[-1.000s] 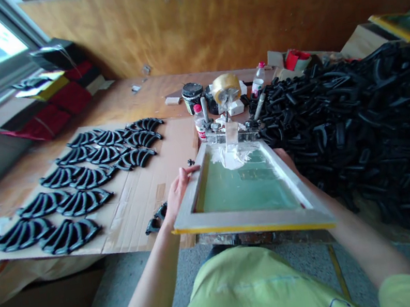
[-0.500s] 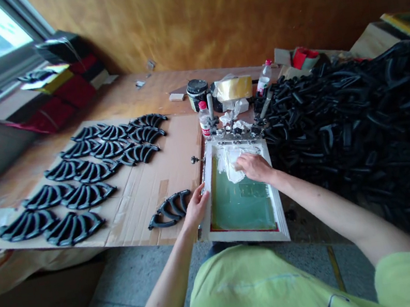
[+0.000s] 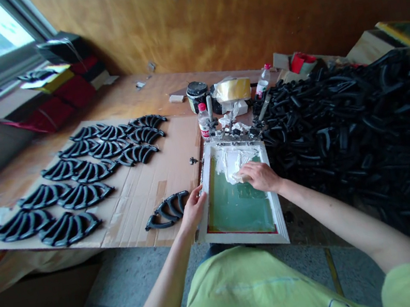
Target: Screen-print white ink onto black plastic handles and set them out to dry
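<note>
A paste-smeared scraper [image 3: 237,176], mostly hidden by the fingers, was gripped in the right hand [image 3: 261,176] at the near edge of some white paste [image 3: 229,159]. The paste was spread across the twelve o'clock end of a green screen's frame [image 3: 279,214], which was laid flat just before the person. The frame's nine o'clock rim was touched by the left hand [image 3: 195,206]; whether it was grasped could not be told. Just beyond that hand, at nine o'clock, a curved black piece [image 3: 170,210] was set on cardboard [image 3: 171,138]; farther out, toward ten, black fan-shaped pieces [image 3: 84,171] were laid in rows. A bottle [image 3: 203,122] was placed at eleven o'clock, a tape roll [image 3: 232,90] at twelve, and black parts [image 3: 362,132] were heaped toward two and three.
</note>
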Demonstrator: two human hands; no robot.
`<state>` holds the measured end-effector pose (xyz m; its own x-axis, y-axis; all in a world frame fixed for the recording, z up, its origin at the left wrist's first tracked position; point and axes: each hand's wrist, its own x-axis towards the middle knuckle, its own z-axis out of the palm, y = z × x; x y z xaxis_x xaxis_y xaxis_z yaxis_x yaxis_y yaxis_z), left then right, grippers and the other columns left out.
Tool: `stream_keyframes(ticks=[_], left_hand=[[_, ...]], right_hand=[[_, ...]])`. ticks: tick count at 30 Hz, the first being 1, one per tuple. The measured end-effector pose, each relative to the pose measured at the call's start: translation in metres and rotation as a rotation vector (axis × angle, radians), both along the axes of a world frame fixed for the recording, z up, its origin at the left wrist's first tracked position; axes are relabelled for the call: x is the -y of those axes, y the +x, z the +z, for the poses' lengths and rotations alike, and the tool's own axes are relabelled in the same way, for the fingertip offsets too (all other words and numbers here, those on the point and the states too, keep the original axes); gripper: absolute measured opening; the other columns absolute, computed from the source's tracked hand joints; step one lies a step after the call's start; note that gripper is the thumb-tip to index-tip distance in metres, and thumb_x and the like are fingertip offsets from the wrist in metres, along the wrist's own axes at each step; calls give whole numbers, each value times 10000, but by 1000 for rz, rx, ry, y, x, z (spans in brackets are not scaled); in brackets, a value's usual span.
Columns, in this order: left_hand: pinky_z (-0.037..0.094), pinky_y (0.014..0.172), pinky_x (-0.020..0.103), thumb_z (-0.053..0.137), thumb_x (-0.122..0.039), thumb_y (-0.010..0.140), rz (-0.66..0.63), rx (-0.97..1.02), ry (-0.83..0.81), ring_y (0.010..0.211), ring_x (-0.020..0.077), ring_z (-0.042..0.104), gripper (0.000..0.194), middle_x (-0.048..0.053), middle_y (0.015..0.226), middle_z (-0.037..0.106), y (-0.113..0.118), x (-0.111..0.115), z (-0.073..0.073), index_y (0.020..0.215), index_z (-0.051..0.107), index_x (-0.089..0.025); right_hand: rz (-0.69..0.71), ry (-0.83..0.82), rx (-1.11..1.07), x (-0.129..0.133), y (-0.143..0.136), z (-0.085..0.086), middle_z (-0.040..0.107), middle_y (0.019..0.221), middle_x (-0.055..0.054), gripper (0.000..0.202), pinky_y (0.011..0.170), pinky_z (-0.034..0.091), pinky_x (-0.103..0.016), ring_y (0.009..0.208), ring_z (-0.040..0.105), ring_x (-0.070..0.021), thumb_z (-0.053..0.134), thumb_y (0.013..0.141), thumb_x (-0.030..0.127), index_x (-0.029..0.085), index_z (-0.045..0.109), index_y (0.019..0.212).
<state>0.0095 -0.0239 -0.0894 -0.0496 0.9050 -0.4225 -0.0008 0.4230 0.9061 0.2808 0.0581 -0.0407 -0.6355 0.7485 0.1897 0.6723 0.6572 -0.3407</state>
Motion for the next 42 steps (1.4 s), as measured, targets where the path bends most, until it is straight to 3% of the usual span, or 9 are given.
stream_keyframes(ticks=[5,9,14,18,22,26,29,36,42], left_hand=[[484,554,240,666,-550,749,-17,48,-6,638,156,626,744,23,809,693,-3,-1,40,1375,481,-193],[454,500,231,519,-656,811,-23,65,54,588,142,597,653,19,762,682,-5,-13,86,1290,585,-217],[512,584,259,442,-663,848,111,197,351,748,165,646,589,68,951,696,12,-54,131,1099,670,-182],[512,596,237,474,-612,853,162,268,416,777,149,654,509,61,904,696,27,-82,145,1044,649,-174],[516,609,234,495,-604,851,201,281,321,790,147,654,498,74,975,709,36,-63,119,1104,612,-192],[518,571,263,556,-652,794,-56,315,-92,815,206,682,599,146,1056,711,51,-9,73,1140,590,-165],[513,556,263,540,-685,781,93,383,-170,795,205,685,590,137,1021,708,49,23,48,1057,587,-165],[470,531,248,376,-692,825,579,-55,-223,619,158,622,587,123,784,709,-69,83,-13,748,584,-148],[482,521,304,243,-558,893,431,-429,-475,557,214,636,569,145,656,701,-126,97,-58,735,616,-158]], right_hand=[[-299,-5,20,-55,-13,37,682,1094,-40,520,830,471,-331,970,622,-236,655,832,293,306,532,1336],[-497,23,-49,-91,21,54,705,993,-43,538,823,466,-344,882,640,-231,631,842,316,293,507,1365],[-791,-85,-256,-80,88,18,692,815,-86,254,753,469,-320,745,620,-192,497,891,278,147,647,1049],[-544,-201,-228,-36,70,-30,679,935,-81,220,796,483,-334,855,614,-207,644,808,292,166,636,989],[-253,-125,-67,-3,31,-38,640,951,-62,143,914,446,-390,978,571,-236,667,801,210,207,659,943],[-178,-68,-74,19,-8,-6,612,905,-64,82,874,453,-374,944,555,-234,596,880,247,214,667,903],[48,-25,-78,39,-56,11,617,905,-87,158,856,450,-386,951,537,-252,557,913,296,215,684,962],[242,-262,-25,37,-180,-35,688,1018,-91,308,912,441,-339,1017,585,-217,527,937,401,200,677,1115],[126,-431,214,29,-240,-80,706,1023,-157,379,890,448,-324,1003,647,-243,513,929,464,149,694,1039]])
